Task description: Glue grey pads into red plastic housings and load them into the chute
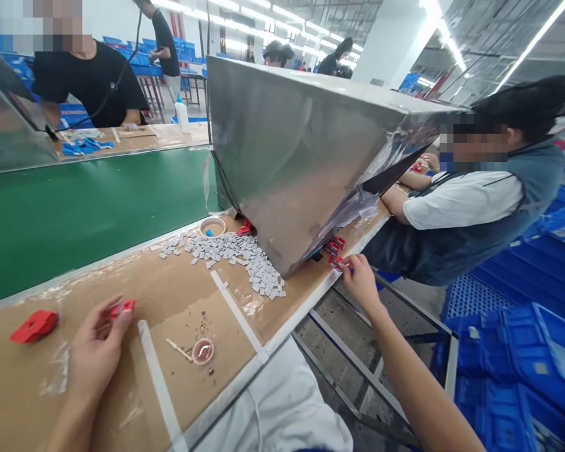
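My left hand (91, 351) is closed around a small red plastic part (125, 307), pinched between thumb and fingers above the brown table. To its left lies a larger red plastic block (35, 326). My right hand (361, 282) reaches to the table's near edge, its fingertips pinching one of several red plastic parts (335, 246) beside the metal hood. Small grey rectangular pieces (263, 270) are heaped in a loose pile between the hands. Nearer to me sit a small cup of reddish contents (203, 351) and a thin white stick (179, 349).
A big sheet-metal hood (306, 150) stands over the table on the right. A round tub (212, 226) is behind the grey pile. Beyond runs a green conveyor belt (98, 201). A co-worker (475, 194) sits at right near blue crates (541, 351); another person (94, 81) sits across.
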